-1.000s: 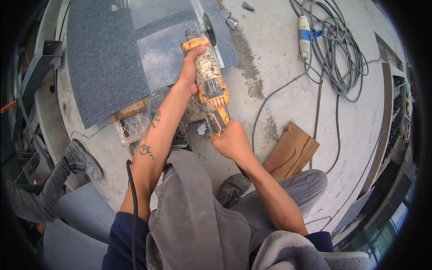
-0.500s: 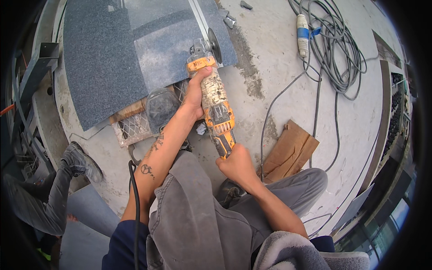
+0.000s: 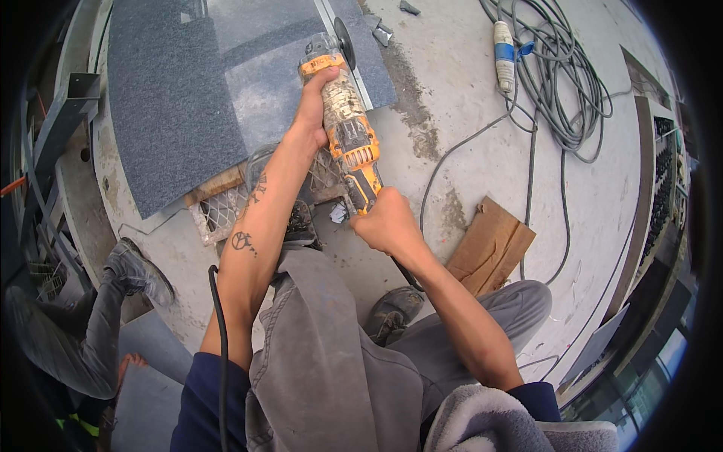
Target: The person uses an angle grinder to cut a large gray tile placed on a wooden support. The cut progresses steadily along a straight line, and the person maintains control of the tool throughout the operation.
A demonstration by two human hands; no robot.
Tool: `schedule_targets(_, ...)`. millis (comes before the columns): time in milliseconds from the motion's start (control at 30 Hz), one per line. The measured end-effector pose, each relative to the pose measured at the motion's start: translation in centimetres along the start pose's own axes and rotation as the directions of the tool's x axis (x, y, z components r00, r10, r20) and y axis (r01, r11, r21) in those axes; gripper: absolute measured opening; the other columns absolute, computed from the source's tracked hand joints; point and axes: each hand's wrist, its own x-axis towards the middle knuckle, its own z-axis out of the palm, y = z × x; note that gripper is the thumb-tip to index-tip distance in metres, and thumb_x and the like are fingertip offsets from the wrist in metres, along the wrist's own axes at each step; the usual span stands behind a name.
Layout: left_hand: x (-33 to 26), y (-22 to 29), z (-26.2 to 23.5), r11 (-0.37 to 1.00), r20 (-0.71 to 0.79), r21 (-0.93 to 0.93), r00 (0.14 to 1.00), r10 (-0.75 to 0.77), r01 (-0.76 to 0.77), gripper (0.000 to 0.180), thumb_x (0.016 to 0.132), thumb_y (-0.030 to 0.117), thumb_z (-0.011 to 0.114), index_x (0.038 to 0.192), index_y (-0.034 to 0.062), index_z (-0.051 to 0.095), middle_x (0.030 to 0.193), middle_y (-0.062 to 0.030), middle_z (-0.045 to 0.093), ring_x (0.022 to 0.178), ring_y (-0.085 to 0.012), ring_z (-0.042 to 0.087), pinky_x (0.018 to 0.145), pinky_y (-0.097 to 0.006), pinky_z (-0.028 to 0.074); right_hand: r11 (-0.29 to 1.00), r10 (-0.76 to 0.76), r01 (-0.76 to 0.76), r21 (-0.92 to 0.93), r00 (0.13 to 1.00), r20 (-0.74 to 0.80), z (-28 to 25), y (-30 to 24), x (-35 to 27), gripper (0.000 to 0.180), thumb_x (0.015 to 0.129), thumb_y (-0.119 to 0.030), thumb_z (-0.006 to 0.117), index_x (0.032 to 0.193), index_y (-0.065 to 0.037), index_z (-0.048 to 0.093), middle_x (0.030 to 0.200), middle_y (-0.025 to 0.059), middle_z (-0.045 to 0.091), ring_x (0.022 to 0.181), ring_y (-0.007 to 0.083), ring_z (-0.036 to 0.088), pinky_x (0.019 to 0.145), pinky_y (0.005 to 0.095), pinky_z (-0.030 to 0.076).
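An orange and black angle grinder (image 3: 350,132), its body wrapped in worn pale tape, is held in both hands. My left hand (image 3: 315,109) is closed around the front of its body, just behind the orange collar. Round the rear handle wraps my right hand (image 3: 388,222). The dark cutting disc (image 3: 344,44) stands on edge at the far end, beside a pale metal strip (image 3: 364,92) lying on a speckled dark grey stone slab (image 3: 162,105). Whether the disc touches the slab, I cannot tell. Pale dust covers part of the slab.
A latticed crate (image 3: 211,218) supports the slab's near edge. Coiled grey cable (image 3: 576,98) with a white and blue connector (image 3: 504,56) lies at the right, near flattened cardboard (image 3: 491,247). Another person's shoe (image 3: 139,271) and hand (image 3: 134,360) show at the left.
Both hands have moved the grinder farther away and slightly left along the metal strip. More of my shoe now shows below. The other person's hand has come further into view.
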Motion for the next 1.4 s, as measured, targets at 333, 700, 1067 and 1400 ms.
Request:
schedule_targets(333,-4.3,-3.4,0.8,0.999,-0.041,0.028,0.998,-0.038,0.039,0.055,0.082,0.047,0.061,0.111,0.0012,0.050,0.083,-0.0157,0.063,0.071,-0.0247,0.069,0.060,-0.038,0.060,0.998,-0.044,0.042,-0.038,0.997,-0.059,1.5,3.9,-3.1,0.025,0.067,-0.010,0.066,0.068,0.012,0.057,0.060,0.0279,0.059,0.059,0.0375,0.065,0.055,0.0441,0.048)
schedule_targets(700,-7.1,-5.4,1.4,0.997,-0.045,0.029,0.997,-0.066,0.067,0.054,0.084,0.046,0.061,0.110,0.0007,0.051,0.083,-0.0153,0.064,0.073,-0.0248,0.069,0.062,-0.038,0.060,0.999,0.015,-0.017,-0.036,0.998,-0.057,2.0,6.0,-5.1,0.027,0.067,-0.012,0.067,0.066,0.012,0.056,0.061,0.0287,0.059,0.060,0.0400,0.065,0.056,0.0449,0.048)
schedule_targets(1067,-7.9,-6.6,1.1,0.994,-0.076,0.016,0.992,-0.103,0.104,0.054,0.083,0.046,0.062,0.111,0.0012,0.052,0.085,-0.0152,0.064,0.075,-0.0255,0.069,0.065,-0.039,0.060,0.998,0.060,-0.061,-0.017,0.998,-0.036,2.2,6.6,-6.1,0.026,0.067,-0.012,0.067,0.064,0.011,0.055,0.060,0.0285,0.059,0.059,0.0400,0.065,0.056,0.0452,0.048)
schedule_targets(1400,-8.2,-6.9,1.1,0.993,-0.065,0.024,0.992,-0.111,0.113,0.053,0.083,0.047,0.062,0.110,0.0019,0.052,0.086,-0.0150,0.064,0.076,-0.0250,0.069,0.067,-0.039,0.060,0.992,0.121,-0.118,-0.054,0.991,0.050,1.6,6.0,-6.5,0.025,0.071,-0.011,0.067,0.078,0.012,0.060,0.074,0.0311,0.064,0.076,0.0451,0.067,0.068,0.0470,0.052)
